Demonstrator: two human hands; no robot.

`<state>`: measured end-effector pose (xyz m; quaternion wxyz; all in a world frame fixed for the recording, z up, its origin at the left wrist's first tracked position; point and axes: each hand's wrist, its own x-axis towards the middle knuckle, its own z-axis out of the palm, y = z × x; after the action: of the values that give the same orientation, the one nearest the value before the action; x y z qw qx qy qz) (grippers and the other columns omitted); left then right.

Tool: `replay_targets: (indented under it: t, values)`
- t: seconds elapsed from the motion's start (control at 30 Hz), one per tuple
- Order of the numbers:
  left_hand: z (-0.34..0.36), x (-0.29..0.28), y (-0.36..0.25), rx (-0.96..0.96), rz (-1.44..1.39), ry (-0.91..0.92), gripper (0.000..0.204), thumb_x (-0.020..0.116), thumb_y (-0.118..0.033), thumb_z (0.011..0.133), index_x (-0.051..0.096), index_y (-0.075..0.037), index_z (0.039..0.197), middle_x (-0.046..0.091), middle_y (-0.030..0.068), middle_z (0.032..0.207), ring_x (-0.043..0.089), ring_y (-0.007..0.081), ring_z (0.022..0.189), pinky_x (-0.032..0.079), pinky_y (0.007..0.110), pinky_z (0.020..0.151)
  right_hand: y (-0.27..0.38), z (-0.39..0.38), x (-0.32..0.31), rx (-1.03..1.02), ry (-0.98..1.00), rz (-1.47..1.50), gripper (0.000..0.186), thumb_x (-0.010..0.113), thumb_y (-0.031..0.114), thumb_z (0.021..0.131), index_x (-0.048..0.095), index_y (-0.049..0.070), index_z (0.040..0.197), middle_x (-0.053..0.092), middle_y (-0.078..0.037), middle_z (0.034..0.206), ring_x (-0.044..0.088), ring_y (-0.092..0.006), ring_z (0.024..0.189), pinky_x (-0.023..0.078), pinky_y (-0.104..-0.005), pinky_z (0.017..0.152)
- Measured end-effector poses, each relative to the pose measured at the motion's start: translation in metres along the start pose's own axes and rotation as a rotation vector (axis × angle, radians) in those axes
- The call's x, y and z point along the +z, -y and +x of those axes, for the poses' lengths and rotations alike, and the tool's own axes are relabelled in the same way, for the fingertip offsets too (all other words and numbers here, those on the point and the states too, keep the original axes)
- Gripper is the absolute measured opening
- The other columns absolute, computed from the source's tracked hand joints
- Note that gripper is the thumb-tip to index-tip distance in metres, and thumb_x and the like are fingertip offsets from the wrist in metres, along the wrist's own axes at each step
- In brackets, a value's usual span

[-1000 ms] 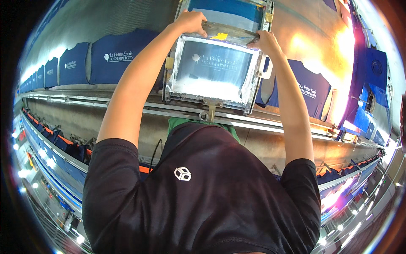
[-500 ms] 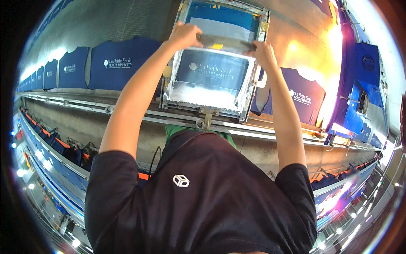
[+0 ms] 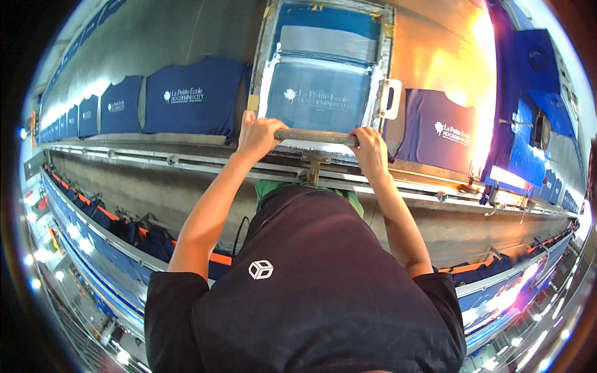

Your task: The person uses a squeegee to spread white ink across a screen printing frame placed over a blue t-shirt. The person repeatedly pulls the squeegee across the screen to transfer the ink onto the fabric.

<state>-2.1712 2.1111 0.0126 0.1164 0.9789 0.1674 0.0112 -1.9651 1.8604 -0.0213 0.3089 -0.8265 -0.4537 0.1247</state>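
Note:
A squeegee [image 3: 317, 136] lies across the near end of the screen printing frame [image 3: 256, 81]. My left hand [image 3: 257, 137] is closed round its left end, and my right hand [image 3: 370, 151] grips its right end. Beyond the squeegee, the blue mesh [image 3: 320, 115] shows a pale leaf and lettering design. White ink streaks run along the mesh's sides, and a light band crosses its far part. The squeegee's blade is hidden under its bar.
Printed navy fabric pieces [image 3: 193, 93] lie in a row to the left, with another piece [image 3: 438, 130] at right beside a bright glow. A blue machine [image 3: 528, 143] stands far right. A metal rail [image 3: 236, 169] runs along the table's near edge.
Both hands have drawn the squeegee toward me, from the middle of the screen to its near end. The mesh beyond it is now uncovered, and the view has shifted slightly.

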Motion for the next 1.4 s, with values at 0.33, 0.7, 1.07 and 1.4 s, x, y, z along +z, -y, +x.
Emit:
replay_targets:
  t: [0.33,0.7,1.07,1.4]
  values:
    - [-0.024,-0.022,-0.022,0.021,-0.005,0.030,0.043,0.084,-0.022,0.079,0.073,-0.021,0.120,0.067,-0.0011,0.134,0.060,0.0197,0.125,0.033,0.045,0.109,-0.157,-0.193,-0.156,0.819,-1.234,-0.082,0.062,0.068,0.033,0.101,0.048,-0.006,0.145,0.043,-0.027,0.153,0.044,-0.0341,0.140,0.036,-0.0428,0.116]
    - [-0.032,0.013,-0.064,0.173,-0.167,-0.058,0.051,0.073,0.001,0.071,0.072,-0.013,0.120,0.072,0.0041,0.125,0.066,0.0253,0.118,0.049,0.043,0.101,-0.270,-0.280,-0.227,0.865,-1.073,0.610,0.054,0.051,0.035,0.104,0.055,-0.008,0.137,0.063,-0.022,0.133,0.065,-0.0337,0.115,0.056,-0.0438,0.095]
    - [-0.021,-0.008,-0.032,0.115,-0.043,-0.124,0.034,0.077,-0.022,0.082,0.073,-0.013,0.116,0.072,0.0033,0.112,0.067,0.0243,0.106,0.051,0.041,0.089,0.056,-0.018,-0.017,-0.221,0.109,-0.192,0.054,0.076,0.040,0.089,0.060,0.005,0.127,0.064,-0.016,0.118,0.060,-0.0335,0.115,0.046,-0.0457,0.099]
    - [0.074,0.021,0.003,-0.046,0.039,0.194,0.084,0.069,-0.088,0.063,0.077,-0.009,0.089,0.074,0.0119,0.081,0.074,0.0305,0.082,0.055,0.044,0.076,0.014,0.085,0.018,0.004,0.294,-0.250,0.075,0.071,0.081,0.073,0.076,0.007,0.088,0.075,-0.018,0.083,0.075,-0.0376,0.083,0.058,-0.0491,0.077]
